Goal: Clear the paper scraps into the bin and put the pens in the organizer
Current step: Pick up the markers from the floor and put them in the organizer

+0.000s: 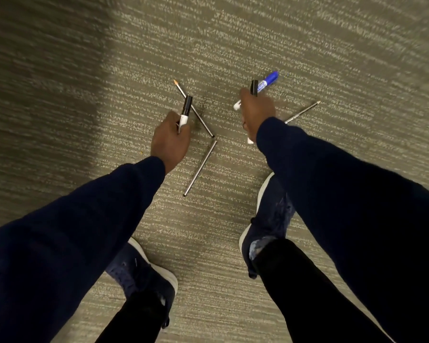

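My left hand (170,142) is closed around a black-capped white marker (185,111) that sticks up out of the fist. My right hand (256,112) grips a blue-capped marker (268,81) together with a second, black-capped marker (254,87); white barrel ends show below and beside the fist. On the carpet lie three thin pens: one with an orange tip (196,112) just right of my left hand, a dark one (200,168) below it, and a silver one (304,111) partly hidden behind my right forearm. No bin, organizer or paper scraps are in view.
Grey-beige striped carpet (307,45) fills the view. My two dark blue shoes (273,216) (144,273) and black trouser legs stand at the bottom, close under the pens.
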